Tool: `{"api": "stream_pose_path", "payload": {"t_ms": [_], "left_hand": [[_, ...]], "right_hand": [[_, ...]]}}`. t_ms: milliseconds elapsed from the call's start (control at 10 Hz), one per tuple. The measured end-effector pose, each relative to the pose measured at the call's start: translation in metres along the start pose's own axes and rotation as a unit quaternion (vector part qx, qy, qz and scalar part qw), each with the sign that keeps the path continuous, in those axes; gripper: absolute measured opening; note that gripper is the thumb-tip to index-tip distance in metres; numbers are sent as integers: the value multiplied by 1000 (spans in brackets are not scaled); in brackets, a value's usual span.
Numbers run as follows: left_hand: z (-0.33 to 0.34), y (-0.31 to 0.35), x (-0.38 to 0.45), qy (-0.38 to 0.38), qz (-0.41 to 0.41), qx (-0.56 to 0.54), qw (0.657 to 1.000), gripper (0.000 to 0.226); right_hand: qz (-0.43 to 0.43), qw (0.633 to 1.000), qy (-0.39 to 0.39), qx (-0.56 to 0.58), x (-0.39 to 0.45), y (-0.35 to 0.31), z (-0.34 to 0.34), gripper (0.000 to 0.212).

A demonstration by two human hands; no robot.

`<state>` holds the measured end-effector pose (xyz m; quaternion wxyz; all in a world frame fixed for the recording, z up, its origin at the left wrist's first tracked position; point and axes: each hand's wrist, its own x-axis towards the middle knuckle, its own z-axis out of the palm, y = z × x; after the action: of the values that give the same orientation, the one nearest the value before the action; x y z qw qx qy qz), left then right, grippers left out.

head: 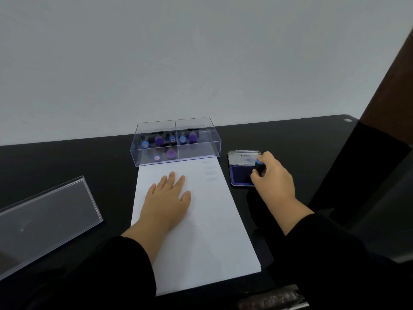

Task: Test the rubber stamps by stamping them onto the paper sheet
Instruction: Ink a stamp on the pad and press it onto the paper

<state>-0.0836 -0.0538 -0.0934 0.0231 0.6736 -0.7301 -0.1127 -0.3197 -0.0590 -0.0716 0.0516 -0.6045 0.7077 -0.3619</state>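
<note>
I see a black glossy table (67, 157) against a white wall (156, 52). My left hand (167, 198) lies flat, fingers straight, on the paper sheet (201, 231). My right hand (273, 177) grips a blue-topped stamp (258, 165) on the ink pad (240, 175) beside the sheet.

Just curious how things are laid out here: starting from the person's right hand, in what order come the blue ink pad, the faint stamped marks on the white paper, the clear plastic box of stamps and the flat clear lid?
From the right hand:
1. Blue ink pad, directly under it.
2. Faint stamped marks, just left, on the white paper.
3. Clear plastic box of stamps, farther back and left.
4. Flat clear lid, far left on the table.
</note>
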Motion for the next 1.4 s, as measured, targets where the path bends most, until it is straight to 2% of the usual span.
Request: {"api": "stream_pose_path", "payload": {"t_ms": [200, 300, 600, 1400], "left_hand": [[-1, 1, 0, -2, 0, 3, 1000, 55], [-3, 3, 0, -6, 1, 6, 1000, 55], [-2, 1, 0, -2, 5, -3, 1000, 55], [-2, 0, 2, -10, 4, 9, 1000, 56]], "right_hand": [[27, 998, 4, 48, 3, -2, -4, 17], [1, 992, 18, 126, 5, -20, -4, 23], [-45, 977, -18, 206, -5, -47, 32, 20], [-92, 987, -86, 105, -17, -45, 40, 22]]}}
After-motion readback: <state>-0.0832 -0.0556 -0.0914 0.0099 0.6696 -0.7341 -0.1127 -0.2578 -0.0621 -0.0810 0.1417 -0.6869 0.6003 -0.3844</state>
